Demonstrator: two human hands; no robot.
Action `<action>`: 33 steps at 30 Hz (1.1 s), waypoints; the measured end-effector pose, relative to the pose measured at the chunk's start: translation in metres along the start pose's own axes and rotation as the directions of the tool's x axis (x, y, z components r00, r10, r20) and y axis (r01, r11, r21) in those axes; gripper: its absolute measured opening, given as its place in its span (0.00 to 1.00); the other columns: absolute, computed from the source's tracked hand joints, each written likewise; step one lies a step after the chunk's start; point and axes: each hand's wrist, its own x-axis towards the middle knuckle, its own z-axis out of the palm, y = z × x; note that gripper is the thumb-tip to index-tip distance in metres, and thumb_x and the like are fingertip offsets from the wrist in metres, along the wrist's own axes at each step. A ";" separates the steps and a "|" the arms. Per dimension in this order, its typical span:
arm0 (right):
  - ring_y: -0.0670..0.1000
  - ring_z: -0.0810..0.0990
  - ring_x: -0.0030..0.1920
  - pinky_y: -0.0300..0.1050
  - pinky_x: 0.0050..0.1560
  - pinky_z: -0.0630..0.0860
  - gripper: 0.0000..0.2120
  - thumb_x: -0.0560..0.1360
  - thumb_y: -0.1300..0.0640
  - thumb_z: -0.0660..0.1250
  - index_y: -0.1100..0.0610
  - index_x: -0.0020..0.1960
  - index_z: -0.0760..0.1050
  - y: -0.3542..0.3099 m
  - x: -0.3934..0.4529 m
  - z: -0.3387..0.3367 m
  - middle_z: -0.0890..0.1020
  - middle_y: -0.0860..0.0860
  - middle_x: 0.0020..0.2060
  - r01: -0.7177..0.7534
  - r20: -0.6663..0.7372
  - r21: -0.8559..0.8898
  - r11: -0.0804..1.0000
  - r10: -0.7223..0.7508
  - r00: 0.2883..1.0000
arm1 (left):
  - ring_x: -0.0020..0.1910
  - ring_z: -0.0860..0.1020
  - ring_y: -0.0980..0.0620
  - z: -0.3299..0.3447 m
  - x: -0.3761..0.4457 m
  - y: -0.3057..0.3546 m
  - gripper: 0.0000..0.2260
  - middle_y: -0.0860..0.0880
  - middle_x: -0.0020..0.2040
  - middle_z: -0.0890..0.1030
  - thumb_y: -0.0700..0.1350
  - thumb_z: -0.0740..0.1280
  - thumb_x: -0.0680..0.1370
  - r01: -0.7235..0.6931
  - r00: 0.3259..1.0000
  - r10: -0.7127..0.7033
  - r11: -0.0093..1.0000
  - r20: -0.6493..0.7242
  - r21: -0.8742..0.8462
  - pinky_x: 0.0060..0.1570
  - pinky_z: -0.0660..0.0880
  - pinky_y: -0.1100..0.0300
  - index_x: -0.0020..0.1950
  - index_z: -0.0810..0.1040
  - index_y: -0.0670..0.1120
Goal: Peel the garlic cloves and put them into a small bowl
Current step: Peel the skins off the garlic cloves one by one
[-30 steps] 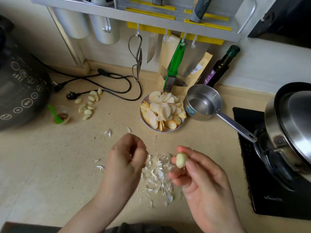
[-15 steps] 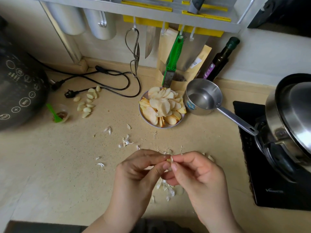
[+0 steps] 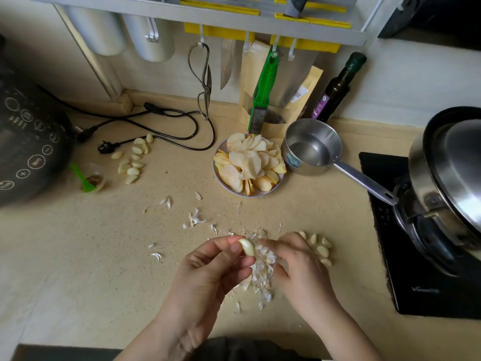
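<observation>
Garlic clove — pinched at left hand fingertips above the skin pile; right hand fingers curled, holding nothing discernible — best stripped of remaining skin by nail, then set with peeled cloves.

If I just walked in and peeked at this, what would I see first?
Two hands in the middle front: the left hand pinches a peeled garlic clove over a white heap of garlic skins, while the right hand reaches toward it. Behind them sits a plate of sliced apple, with a shiny small saucepan to its right.
</observation>
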 end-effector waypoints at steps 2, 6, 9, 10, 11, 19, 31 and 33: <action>0.46 0.79 0.36 0.42 0.35 0.75 0.10 0.73 0.59 0.70 0.45 0.48 0.82 -0.004 -0.006 0.000 0.81 0.47 0.38 0.009 -0.081 0.355 0.935 0.021 0.996 | 0.34 0.83 0.48 0.000 -0.002 0.000 0.09 0.41 0.36 0.83 0.42 0.72 0.62 -0.035 0.999 0.035 0.999 -0.014 0.026 0.33 0.80 0.62 0.40 0.85 0.42; 0.49 0.81 0.33 0.36 0.30 0.74 0.09 0.69 0.51 0.72 0.47 0.50 0.82 -0.023 -0.017 -0.009 0.83 0.53 0.38 0.042 -0.070 0.792 0.609 0.022 0.997 | 0.34 0.83 0.48 0.001 -0.005 -0.004 0.09 0.40 0.37 0.84 0.41 0.71 0.64 -0.061 0.998 0.060 0.997 0.023 0.050 0.32 0.79 0.63 0.42 0.85 0.42; 0.51 0.82 0.37 0.41 0.32 0.76 0.11 0.67 0.51 0.71 0.44 0.50 0.82 -0.037 -0.019 -0.016 0.84 0.48 0.43 0.142 -0.154 0.708 0.692 -0.045 0.987 | 0.32 0.82 0.51 0.005 -0.009 -0.008 0.10 0.37 0.39 0.84 0.41 0.71 0.64 -0.078 0.996 0.077 0.997 0.039 0.019 0.32 0.79 0.63 0.44 0.85 0.42; 0.50 0.82 0.38 0.43 0.34 0.78 0.12 0.67 0.51 0.71 0.43 0.50 0.82 -0.039 -0.020 -0.017 0.84 0.47 0.43 0.165 -0.195 0.675 0.719 -0.042 0.980 | 0.32 0.82 0.51 0.007 -0.010 -0.008 0.10 0.37 0.39 0.84 0.41 0.71 0.63 -0.103 0.994 0.102 0.994 0.038 0.025 0.32 0.79 0.63 0.43 0.85 0.42; 0.49 0.83 0.38 0.44 0.35 0.80 0.12 0.68 0.52 0.71 0.42 0.51 0.81 -0.041 -0.021 -0.017 0.84 0.46 0.42 0.177 -0.233 0.652 0.737 -0.028 0.972 | 0.32 0.82 0.51 0.008 -0.011 -0.009 0.09 0.38 0.38 0.84 0.42 0.71 0.63 -0.144 0.989 0.143 0.988 0.035 0.051 0.32 0.79 0.63 0.42 0.85 0.42; 0.47 0.83 0.38 0.34 0.39 0.77 0.16 0.68 0.65 0.71 0.46 0.49 0.80 -0.046 -0.031 -0.009 0.84 0.46 0.39 0.248 -0.398 0.589 0.769 0.009 0.918 | 0.32 0.83 0.52 0.015 -0.017 0.000 0.06 0.52 0.33 0.85 0.46 0.77 0.67 -0.503 0.839 0.525 0.646 0.144 0.575 0.34 0.79 0.62 0.42 0.83 0.54; 0.42 0.81 0.38 0.37 0.41 0.77 0.08 0.66 0.62 0.71 0.52 0.44 0.82 -0.038 -0.023 -0.026 0.82 0.44 0.36 0.259 -0.259 0.323 0.910 -0.178 0.949 | 0.27 0.80 0.54 0.004 -0.013 0.013 0.08 0.55 0.27 0.81 0.39 0.75 0.68 -0.488 0.817 0.482 0.288 0.316 0.824 0.31 0.76 0.56 0.33 0.82 0.51; 0.42 0.81 0.38 0.35 0.42 0.77 0.09 0.66 0.61 0.71 0.49 0.43 0.81 -0.039 -0.023 -0.028 0.83 0.43 0.36 0.205 -0.187 0.395 0.895 -0.141 0.972 | 0.27 0.81 0.53 0.002 -0.011 0.016 0.08 0.54 0.26 0.81 0.38 0.73 0.68 -0.490 0.821 0.461 0.265 0.337 0.831 0.32 0.76 0.56 0.32 0.82 0.50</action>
